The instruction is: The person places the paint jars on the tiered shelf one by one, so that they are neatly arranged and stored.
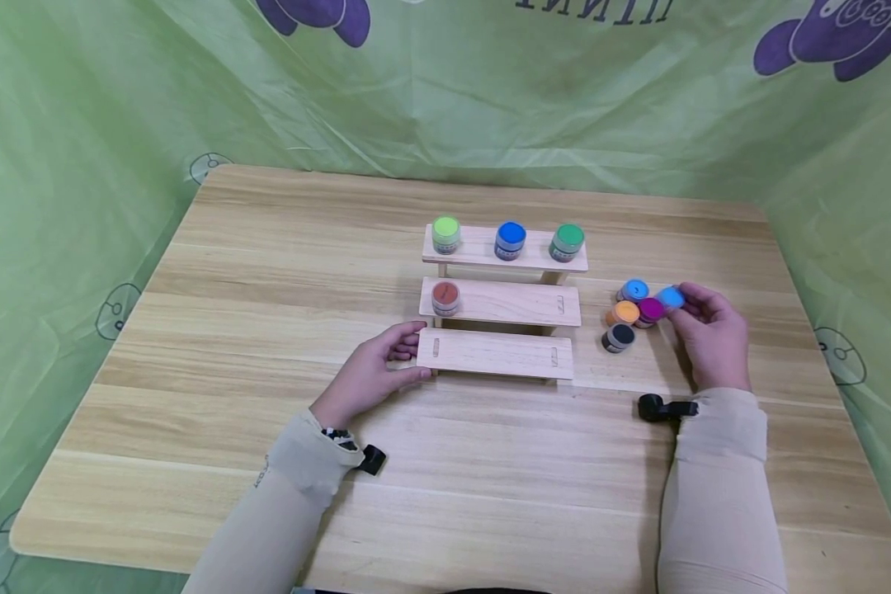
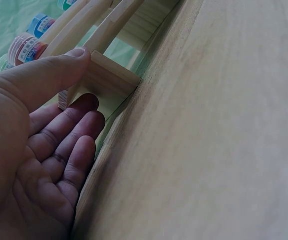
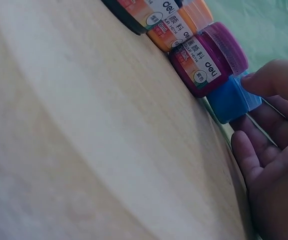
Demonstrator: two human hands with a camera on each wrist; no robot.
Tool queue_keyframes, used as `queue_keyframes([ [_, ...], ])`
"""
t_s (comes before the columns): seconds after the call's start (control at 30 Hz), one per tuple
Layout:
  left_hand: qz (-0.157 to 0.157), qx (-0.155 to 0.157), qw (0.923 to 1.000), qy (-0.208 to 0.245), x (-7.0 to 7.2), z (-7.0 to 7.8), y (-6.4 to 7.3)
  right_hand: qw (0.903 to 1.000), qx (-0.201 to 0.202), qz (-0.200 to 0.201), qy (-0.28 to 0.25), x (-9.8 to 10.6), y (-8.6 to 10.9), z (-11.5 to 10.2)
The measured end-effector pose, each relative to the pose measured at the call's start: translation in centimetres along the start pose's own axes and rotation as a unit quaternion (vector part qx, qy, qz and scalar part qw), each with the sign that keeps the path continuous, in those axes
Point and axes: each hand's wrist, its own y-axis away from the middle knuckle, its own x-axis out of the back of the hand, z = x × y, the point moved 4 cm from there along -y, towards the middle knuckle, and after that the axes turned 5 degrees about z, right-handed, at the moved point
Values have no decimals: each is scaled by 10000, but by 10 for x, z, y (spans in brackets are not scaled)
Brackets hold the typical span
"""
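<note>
A three-tier wooden display stand [image 1: 493, 355] sits mid-table. My left hand [image 1: 374, 367] holds the left end of its lowest board, thumb at the front edge and index finger at the back; the other fingers [image 2: 79, 160] curl loosely below. At the right, my right hand [image 1: 713, 334] pinches a light blue paint jar [image 1: 670, 298] between thumb and fingers. That jar touches a purple paint jar [image 3: 198, 65]. Close by stand an orange jar [image 1: 623, 313], a black-lidded jar [image 1: 619, 338] and another blue jar [image 1: 633, 290].
On the top tier stand a light green jar [image 1: 446, 235], a dark blue jar [image 1: 510, 240] and a green jar [image 1: 567, 242]. A reddish-brown jar [image 1: 445, 298] is at the left of the middle tier. Green cloth [image 1: 416, 107] hangs behind the wooden table [image 1: 267, 272].
</note>
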Motion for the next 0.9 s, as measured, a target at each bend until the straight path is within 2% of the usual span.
queue_keyframes([
  [0.1, 1, -38, 10000, 1, 0, 0, 0, 9999, -82, 109, 23, 1, 0, 0],
  [0.27, -3, -66, 10000, 7, 0, 0, -1, 9985, -216, 260, -437, 2, 1, 0],
  [0.47, -4, -104, 9999, 17, 0, 1, 0, 9971, -253, 344, -637, 3, 2, -2],
  [0.63, 16, -138, 9999, 43, 0, 2, 0, 9962, -318, 336, -743, 3, 3, -4],
  [0.9, 33, -197, 9997, 129, 0, 0, 0, 9910, -426, 266, -1240, 2, 4, -6],
])
